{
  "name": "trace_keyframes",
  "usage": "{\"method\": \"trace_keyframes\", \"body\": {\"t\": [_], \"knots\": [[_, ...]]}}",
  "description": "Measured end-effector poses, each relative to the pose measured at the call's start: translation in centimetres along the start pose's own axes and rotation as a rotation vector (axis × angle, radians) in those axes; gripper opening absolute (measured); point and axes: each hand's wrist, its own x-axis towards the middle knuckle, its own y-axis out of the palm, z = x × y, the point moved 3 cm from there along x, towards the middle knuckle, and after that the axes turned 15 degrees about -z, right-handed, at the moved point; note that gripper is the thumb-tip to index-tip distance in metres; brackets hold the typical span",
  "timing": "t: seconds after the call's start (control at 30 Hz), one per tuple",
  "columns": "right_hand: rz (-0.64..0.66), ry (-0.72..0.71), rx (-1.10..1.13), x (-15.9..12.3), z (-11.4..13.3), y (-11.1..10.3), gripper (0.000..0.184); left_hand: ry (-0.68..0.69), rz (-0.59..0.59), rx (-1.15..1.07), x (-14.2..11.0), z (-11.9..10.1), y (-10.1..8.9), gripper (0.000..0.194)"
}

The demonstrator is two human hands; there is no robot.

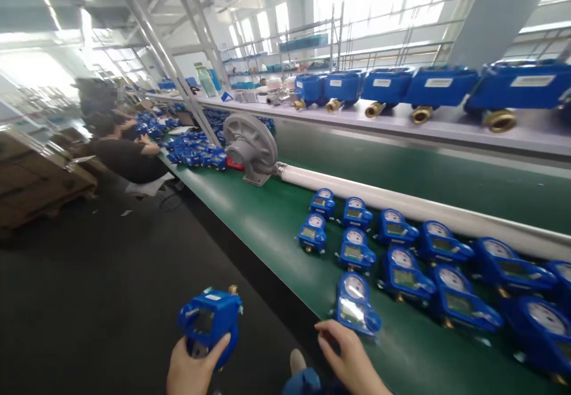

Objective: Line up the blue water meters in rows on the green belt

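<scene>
Over the dark floor, my left hand is closed round a blue water meter, tilted, with a brass fitting at its top. My right hand is at the near edge of the green bench, thumb and fingers curved and slightly apart, with nothing between them. Just beyond it lies the closest water meter of those on the bench, its white dial and small display facing up. Whether my fingers touch this meter I cannot tell. Several more blue meters stand in rows to the right.
A grey blower and its long white pipe run along the green bench. Above, a shelf bears several larger-looking blue meters. Far left, a person works beside piled meters and cardboard boxes.
</scene>
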Motion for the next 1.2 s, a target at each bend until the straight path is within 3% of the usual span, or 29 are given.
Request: {"method": "trace_keyframes", "body": {"t": [0.13,0.23,0.3,0.4,0.5,0.57,0.63,0.77,0.87,0.97,1.1,1.2], "knots": [[0.131,0.01,-0.044,5.2,4.8,8.7,0.025,-0.001,0.1,-0.057,9.0,-1.0,1.1,0.075],[0.161,0.027,-0.176,10.3,5.4,13.5,0.027,0.003,0.126,-0.098,15.1,-1.2,3.1,0.076],[0.178,0.031,-0.266,13.8,4.2,16.8,0.028,0.034,0.11,-0.168,19.2,-1.1,4.8,0.075],[0.189,0.013,-0.341,19.8,0.4,22.9,0.03,0.111,0.126,-0.277,26.0,-1.0,7.7,0.077],[0.15,0.021,-0.338,28.1,-3.8,30.3,0.033,0.201,0.207,-0.241,34.0,-1.6,10.6,0.075],[0.147,0.026,-0.35,34.4,-4.8,35.8,0.033,0.243,0.232,-0.159,39.9,-2.5,11.7,0.074],[0.153,0.019,-0.379,40.5,-3.4,41.1,0.032,0.287,0.23,-0.095,45.6,-3.8,12.2,0.072],[0.241,0.008,-0.417,49.5,3.1,50.4,0.026,0.346,0.198,-0.003,56.5,-6.0,12.8,0.074],[0.278,-0.007,-0.405,53.1,6.2,55.9,0.024,0.421,0.214,0.039,65.0,-7.2,14.9,0.077],[0.247,0.032,-0.372,55.0,6.2,59.7,0.031,0.563,0.262,0.125,74.3,-8.7,18.8,0.081],[0.076,0.231,-0.375,56.1,4.1,62.1,0.034,0.705,0.347,0.177,86.8,-11.6,26.1,0.081],[-0.053,0.426,-0.439,56.0,3.7,63.4,0.037,0.784,0.412,0.172,94.2,-14.1,31.8,0.081]]}}
